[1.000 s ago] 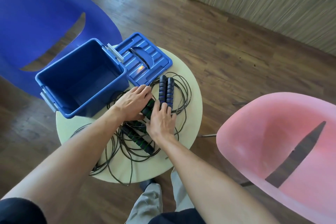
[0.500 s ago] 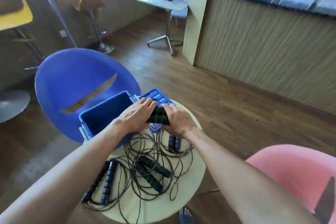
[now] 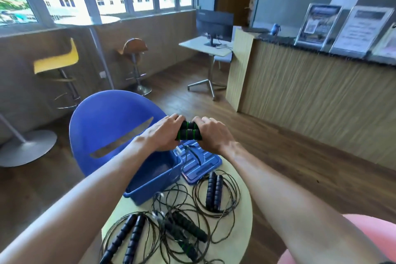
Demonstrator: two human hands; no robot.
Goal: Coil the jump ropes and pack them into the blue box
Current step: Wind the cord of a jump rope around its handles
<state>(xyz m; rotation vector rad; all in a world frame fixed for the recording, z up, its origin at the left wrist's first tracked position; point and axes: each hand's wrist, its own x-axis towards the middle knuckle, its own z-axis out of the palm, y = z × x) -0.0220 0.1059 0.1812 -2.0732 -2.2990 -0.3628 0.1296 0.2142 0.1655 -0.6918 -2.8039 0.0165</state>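
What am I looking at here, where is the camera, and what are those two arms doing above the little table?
There is no machine: a person wears a wide-angle camera on the head, so the single picture looks forward and down along their own bare arms. The left hand and the right hand are raised above the table, each gripping one end of a pair of black foam jump-rope handles with green rings, held side by side; its thin cord hangs down towards the table.

Below is a small round pale table. On it stand an open blue plastic box and, beside it, its flat blue ribbed lid. Nearer the person lie more black-handled jump ropes with loose dark cords. A blue plastic chair stands behind the table.
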